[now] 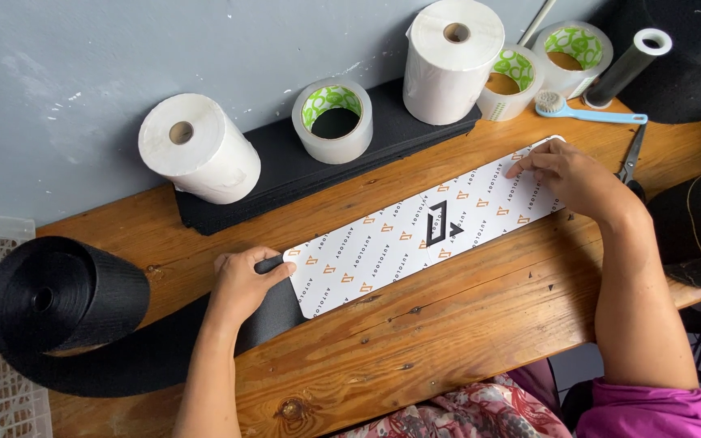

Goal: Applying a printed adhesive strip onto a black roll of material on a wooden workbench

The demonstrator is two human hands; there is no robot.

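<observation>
Nearest us, our left hand [241,284] presses flat, fingers spread, on the black webbing [273,312] unrolling from its roll [62,300]. The white patterned card [423,227] lies on the table [448,324], its long axis running lower-left to upper-right (diagonal across the boards). Our right hand [565,174] pins its far end, holding nothing. Tape rolls [334,122] line the wall.

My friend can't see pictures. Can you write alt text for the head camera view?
Two bare hands press a long white patterned card flat on a wooden table: left hand on black webbing by its near end, right hand on its far end.
</observation>
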